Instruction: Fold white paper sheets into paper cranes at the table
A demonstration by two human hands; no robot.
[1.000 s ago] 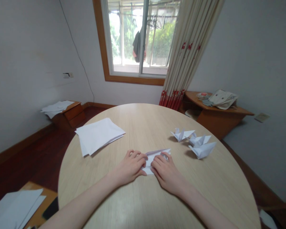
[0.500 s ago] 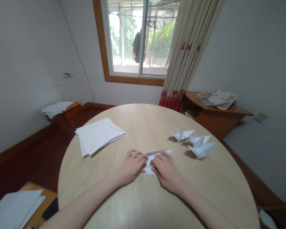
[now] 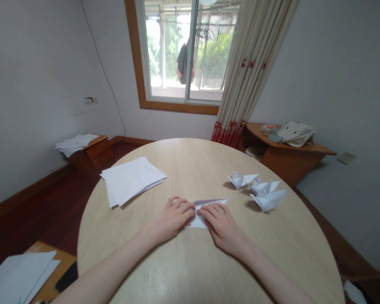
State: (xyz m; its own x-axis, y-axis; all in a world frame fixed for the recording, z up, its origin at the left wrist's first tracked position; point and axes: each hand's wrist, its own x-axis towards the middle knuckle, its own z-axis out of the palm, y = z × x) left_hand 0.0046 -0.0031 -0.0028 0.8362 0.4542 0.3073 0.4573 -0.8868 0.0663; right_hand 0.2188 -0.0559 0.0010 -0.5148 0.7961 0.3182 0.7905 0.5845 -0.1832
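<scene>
A partly folded sheet of white paper (image 3: 199,221) lies on the round table in front of me, its far edge standing up a little. My left hand (image 3: 178,216) has curled fingers on the paper's left part. From the right, my right hand (image 3: 218,217) presses its fingers onto the paper near the middle, the fingertips of both hands close together. The hands hide much of both sides of the sheet. To the right of my right hand stand white folded paper birds, the nearest paper bird (image 3: 268,199) with a wing spread.
A stack of white paper (image 3: 133,179) lies at the left of the round wooden table (image 3: 183,270). More paper (image 3: 22,276) rests on a lower surface at bottom left. A corner shelf (image 3: 294,150) with a cloth bag stands behind on the right.
My right hand's fingers have shifted slightly left and flattened across the paper. The paper's near edge sits slightly farther from me. The paper birds and the stack stay put.
</scene>
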